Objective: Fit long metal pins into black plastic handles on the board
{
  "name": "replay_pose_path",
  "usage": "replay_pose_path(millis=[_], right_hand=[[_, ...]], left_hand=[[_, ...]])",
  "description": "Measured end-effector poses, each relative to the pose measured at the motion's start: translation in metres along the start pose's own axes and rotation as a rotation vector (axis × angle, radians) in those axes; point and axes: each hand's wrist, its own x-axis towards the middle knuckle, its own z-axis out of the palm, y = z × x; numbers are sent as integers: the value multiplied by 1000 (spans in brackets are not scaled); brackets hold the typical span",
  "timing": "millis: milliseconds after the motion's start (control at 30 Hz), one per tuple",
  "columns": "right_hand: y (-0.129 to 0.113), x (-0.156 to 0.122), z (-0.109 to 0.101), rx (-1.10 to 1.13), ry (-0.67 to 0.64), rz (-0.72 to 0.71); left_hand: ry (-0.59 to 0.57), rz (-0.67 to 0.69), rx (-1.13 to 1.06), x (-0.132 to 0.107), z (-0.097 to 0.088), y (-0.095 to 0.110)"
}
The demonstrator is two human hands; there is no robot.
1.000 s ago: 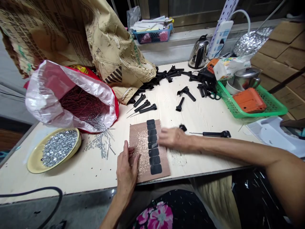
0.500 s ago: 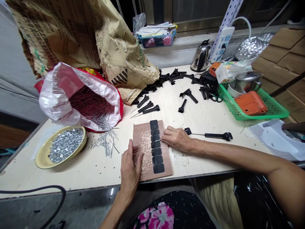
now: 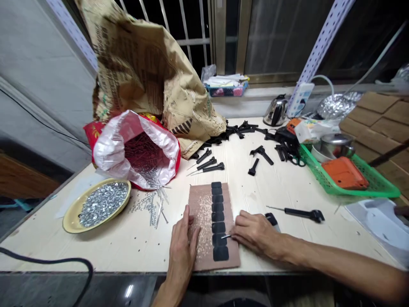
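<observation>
My left hand (image 3: 182, 245) rests against the left edge of a thin brown board (image 3: 231, 221), fingers stretched and thumb lying over it. Black rounded squares (image 3: 218, 216) run in a column down the board, and pale crumbs (image 3: 203, 219) are scattered to their left. Pinched in my right hand (image 3: 254, 232) is a thin metal rod (image 3: 226, 236), its tip over the lower squares. Behind the knuckles shows a black piece (image 3: 271, 218); whether it belongs to the rod is hidden. A black-handled tool with a thin metal shaft (image 3: 302, 214) lies beyond the right forearm.
At left are a yellow bowl of small metal parts (image 3: 104, 204) and a white-lined bag of metal pins (image 3: 140, 155). Black plastic handles (image 3: 209, 164) lie toward the back near a large paper sack (image 3: 188, 98). A green basket (image 3: 351, 192) and kettle (image 3: 275, 111) stand at right.
My right hand has moved down along the column of squares toward the board's near edge. The left hand stays at the board's left edge. The view has tilted upward.
</observation>
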Motion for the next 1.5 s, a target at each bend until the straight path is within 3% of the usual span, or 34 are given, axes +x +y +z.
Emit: replay_pose_path(millis=[133,267,367,500,567,667,767,867,1033,1200,1333,1500], right_hand=[[27,-31,-22,-52,27,301],[51,-22,-47,-217,10,255],[62,29,-46,-236,103,152],[71,119,-11,-250,123,48],[74,152,10,-293,91,51],[81,177,32,-342,16,116],[89,180,41,-338,-23,147],[92,178,44,-333,-41,149],[90,171,44,-399,-45,189],[82,151,32,-305,107,215],[58,134,18,-222,230,206],[4,126,11,-32,311,125]], left_hand=[[-1,-19,-27,-2,1,-5],[-18,-47,-60,-4,1,-3],[-32,-99,-101,-8,-4,6],[-3,-152,-104,-8,-27,7],[78,-167,-18,-5,-48,-5],[144,-210,171,-6,-82,-39],[89,-274,296,-9,-105,-73],[7,-278,322,-7,-111,-94],[14,-321,400,19,-104,-105],[-162,-348,577,40,-101,-109],[-232,-292,646,45,-100,-116],[-271,-225,673,47,-99,-124]])
